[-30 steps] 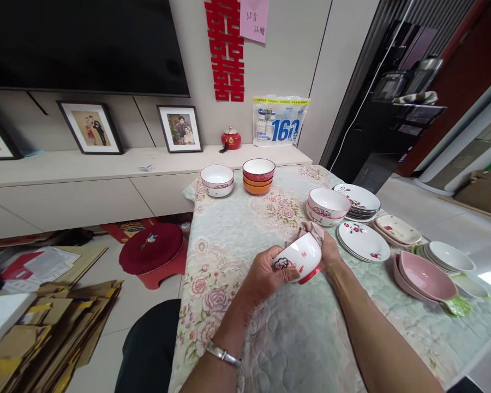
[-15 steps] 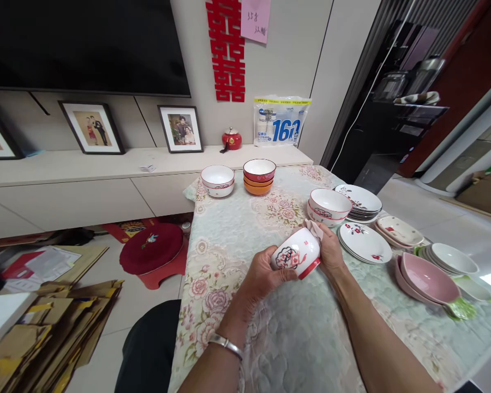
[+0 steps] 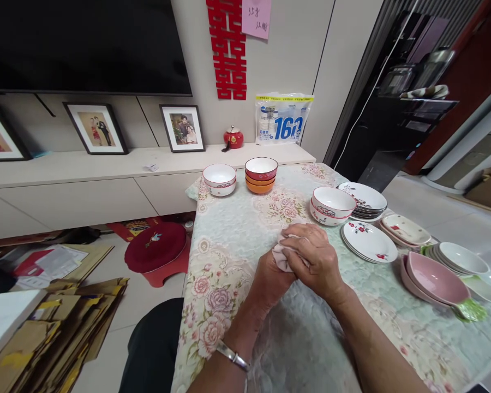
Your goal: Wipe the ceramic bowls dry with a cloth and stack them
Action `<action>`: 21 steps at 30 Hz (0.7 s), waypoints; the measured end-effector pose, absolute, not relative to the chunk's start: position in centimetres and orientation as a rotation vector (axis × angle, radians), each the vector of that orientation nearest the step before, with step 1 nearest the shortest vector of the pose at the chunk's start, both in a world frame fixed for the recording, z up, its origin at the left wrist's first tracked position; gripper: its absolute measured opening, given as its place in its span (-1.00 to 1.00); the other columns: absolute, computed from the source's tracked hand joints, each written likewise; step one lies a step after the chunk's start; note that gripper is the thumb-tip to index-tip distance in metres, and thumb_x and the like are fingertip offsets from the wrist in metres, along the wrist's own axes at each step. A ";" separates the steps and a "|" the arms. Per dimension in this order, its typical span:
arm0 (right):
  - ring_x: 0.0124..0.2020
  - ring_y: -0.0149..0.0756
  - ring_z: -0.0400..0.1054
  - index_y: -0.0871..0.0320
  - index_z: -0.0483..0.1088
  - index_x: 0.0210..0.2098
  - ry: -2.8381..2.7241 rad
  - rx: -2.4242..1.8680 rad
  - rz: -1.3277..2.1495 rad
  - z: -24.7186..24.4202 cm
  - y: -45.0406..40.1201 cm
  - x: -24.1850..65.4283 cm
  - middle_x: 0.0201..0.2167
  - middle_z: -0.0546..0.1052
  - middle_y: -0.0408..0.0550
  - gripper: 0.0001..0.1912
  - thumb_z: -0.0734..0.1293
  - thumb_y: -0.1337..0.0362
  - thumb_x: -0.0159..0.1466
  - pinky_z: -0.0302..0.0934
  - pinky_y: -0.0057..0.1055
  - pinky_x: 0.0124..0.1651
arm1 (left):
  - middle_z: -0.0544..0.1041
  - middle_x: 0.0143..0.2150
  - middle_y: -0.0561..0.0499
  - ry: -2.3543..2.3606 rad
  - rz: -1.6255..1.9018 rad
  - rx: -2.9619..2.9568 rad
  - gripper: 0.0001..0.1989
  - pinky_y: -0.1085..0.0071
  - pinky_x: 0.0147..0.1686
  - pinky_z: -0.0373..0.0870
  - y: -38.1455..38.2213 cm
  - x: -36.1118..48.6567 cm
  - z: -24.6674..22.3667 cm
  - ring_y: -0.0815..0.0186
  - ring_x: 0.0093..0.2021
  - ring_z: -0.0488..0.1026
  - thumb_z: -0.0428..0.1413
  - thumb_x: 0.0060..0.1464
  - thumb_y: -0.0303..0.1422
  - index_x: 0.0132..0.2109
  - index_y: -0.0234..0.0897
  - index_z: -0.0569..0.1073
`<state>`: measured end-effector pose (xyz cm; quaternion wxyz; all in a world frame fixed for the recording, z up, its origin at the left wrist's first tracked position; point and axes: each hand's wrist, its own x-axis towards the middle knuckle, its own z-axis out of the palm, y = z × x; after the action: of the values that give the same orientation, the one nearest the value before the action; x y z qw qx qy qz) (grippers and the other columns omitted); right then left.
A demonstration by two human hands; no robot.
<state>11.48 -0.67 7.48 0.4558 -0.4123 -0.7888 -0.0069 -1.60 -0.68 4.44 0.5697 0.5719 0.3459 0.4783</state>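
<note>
My left hand (image 3: 272, 278) and my right hand (image 3: 313, 259) are close together above the middle of the table. Between them a pale pinkish cloth (image 3: 284, 261) shows, bunched under the curled fingers of my right hand. The white bowl with red and black decoration, seen in my left hand a moment earlier, is now covered by hands and cloth. Beyond my right hand, a pair of white bowls (image 3: 334, 203) with red rims stands stacked. White plates with red flowers (image 3: 368, 240) lie piled just right of it.
At the far edge stand more white bowls (image 3: 220, 177) and a red and orange bowl stack (image 3: 261, 174). Along the right are dark-rimmed plates (image 3: 364, 196), squarish dishes (image 3: 405, 228), pink dishes (image 3: 437, 278) and small white bowls (image 3: 463, 257). A red stool (image 3: 157, 248) is left of the floral-covered table (image 3: 229, 240).
My right hand has moved left with the cloth, from the bowl's far right rim to over the bowl. The bowl has turned out of sight behind my hands.
</note>
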 end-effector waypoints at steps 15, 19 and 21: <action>0.04 -0.12 0.39 0.05 0.51 -0.19 -1.926 -1.012 -0.051 7.4 -0.6 11.3 -0.07 0.56 -0.01 -0.80 0.31 0.40 0.25 0.18 -0.07 0.13 | 0.53 -0.36 0.04 0.783 1.149 1.281 -0.79 0.46 -0.31 0.34 -0.7 -1.5 4.4 0.34 -0.34 0.39 0.28 -0.11 -0.39 -0.28 -0.34 0.49; 0.03 -0.13 0.39 0.04 0.52 -0.20 -1.911 -0.995 0.046 7.4 -0.3 11.7 -0.09 0.56 -0.03 -0.83 0.33 0.37 0.24 0.18 -0.09 0.12 | 0.52 -0.36 0.04 0.799 1.131 1.282 -0.78 0.46 -0.32 0.33 -0.7 -1.4 4.2 0.35 -0.35 0.38 0.30 -0.12 -0.37 -0.30 -0.34 0.48; 0.02 -0.14 0.40 0.06 0.52 -0.20 -1.723 -1.046 0.216 6.9 0.4 12.7 -0.08 0.55 -0.01 -0.84 0.33 0.32 0.26 0.22 -0.14 0.10 | 0.47 -0.42 0.09 0.862 1.093 1.247 -0.73 0.50 -0.41 0.28 -0.8 -1.4 4.2 0.40 -0.42 0.33 0.33 -0.15 -0.33 -0.30 -0.33 0.46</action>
<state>12.70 0.39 6.88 0.5287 -0.4380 -0.7215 0.0904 -1.40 -0.85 4.20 0.5944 0.5367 0.3708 0.4703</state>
